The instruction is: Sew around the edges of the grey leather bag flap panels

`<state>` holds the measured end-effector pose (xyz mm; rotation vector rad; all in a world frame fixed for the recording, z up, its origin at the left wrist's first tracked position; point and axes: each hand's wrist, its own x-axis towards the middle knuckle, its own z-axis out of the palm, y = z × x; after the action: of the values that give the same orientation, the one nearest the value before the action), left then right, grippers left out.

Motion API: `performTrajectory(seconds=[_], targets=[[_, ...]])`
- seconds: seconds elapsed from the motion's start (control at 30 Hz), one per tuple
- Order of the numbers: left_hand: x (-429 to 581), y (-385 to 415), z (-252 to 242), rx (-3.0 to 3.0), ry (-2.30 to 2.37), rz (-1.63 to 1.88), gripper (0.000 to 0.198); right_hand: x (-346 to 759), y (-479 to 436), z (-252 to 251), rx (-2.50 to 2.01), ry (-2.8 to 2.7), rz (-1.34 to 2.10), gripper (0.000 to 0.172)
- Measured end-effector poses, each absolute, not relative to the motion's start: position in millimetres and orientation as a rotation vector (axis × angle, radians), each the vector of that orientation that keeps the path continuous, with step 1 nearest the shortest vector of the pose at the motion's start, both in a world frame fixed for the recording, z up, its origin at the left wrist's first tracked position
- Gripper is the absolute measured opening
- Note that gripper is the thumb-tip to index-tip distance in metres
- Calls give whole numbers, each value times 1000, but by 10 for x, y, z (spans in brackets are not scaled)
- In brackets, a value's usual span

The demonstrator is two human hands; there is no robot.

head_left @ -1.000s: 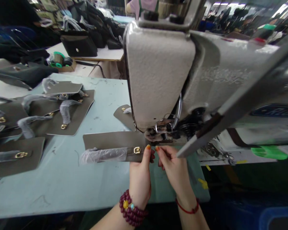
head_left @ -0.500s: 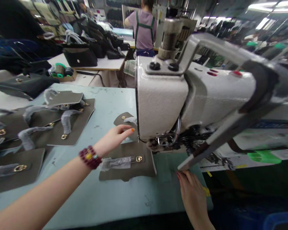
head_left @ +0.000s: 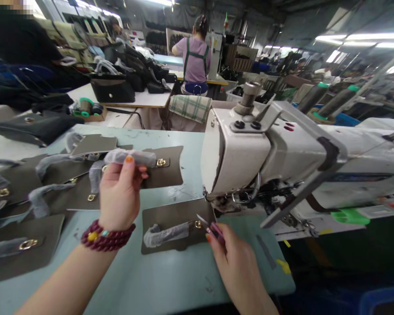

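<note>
Left hand (head_left: 120, 197), right hand (head_left: 236, 267): pinch grips

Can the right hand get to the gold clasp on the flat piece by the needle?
Probably yes: the right hand, holding snips, is right beside that clasp; nothing lies between them.

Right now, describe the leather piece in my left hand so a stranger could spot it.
Start at the white sewing machine on the pale blue table. Left of its head, the left hand holds up a grey-brown flap with a gold clasp. It alone is lifted off the table; the panel by the right hand and its snips lies flat.
</note>
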<state>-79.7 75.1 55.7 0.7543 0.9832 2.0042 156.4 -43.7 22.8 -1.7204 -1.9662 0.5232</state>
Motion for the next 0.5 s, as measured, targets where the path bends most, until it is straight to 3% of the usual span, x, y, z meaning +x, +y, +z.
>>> performTrajectory(seconds=[0.27, 0.4, 0.5], targets=[[-822, 263, 758, 784, 1086, 2055, 18, 988, 7, 478, -1908, -2144, 343, 11], [-950, 383, 678, 760, 1220, 2092, 23, 1087, -217, 550, -1629, -2198, 700, 16], [-1044, 617, 517, 820, 1379, 1907, 20, 1461, -535, 438, -1540, -1977, 988, 14]])
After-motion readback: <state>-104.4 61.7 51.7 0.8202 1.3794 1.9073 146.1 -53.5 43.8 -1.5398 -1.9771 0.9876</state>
